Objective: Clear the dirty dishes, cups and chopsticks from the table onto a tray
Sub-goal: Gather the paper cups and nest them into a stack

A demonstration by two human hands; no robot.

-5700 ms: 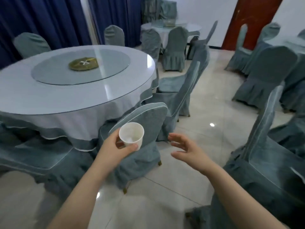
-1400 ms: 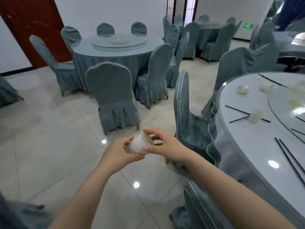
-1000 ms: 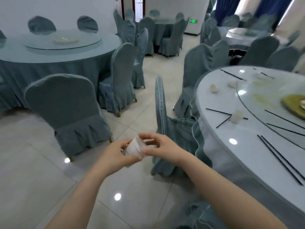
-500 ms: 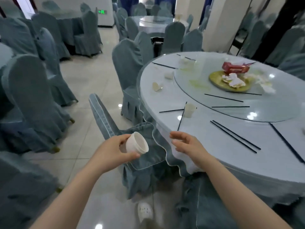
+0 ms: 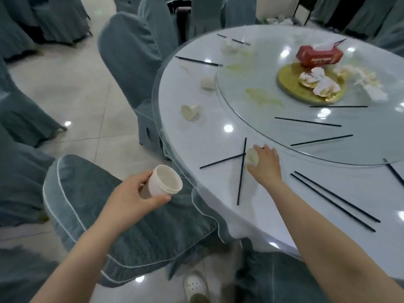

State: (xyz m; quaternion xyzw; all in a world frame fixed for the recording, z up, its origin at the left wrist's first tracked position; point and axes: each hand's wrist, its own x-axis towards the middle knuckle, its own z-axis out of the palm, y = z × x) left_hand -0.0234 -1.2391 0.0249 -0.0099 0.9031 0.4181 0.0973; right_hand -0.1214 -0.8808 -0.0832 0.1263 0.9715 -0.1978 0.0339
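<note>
Right now your left hand is gripping a white cup stack at about seven o'clock, off the table edge above a covered chair; how many cups are nested in it is hard to make out. Your right hand is reaching onto the round table, fingers curling over a small crumpled cup at the centre, though the palm is hiding most of it. Two crossed chopsticks are lying just beside that cup. Another tipped cup is sitting at eleven o'clock. The tissue box at one o'clock is blurring.
</note>
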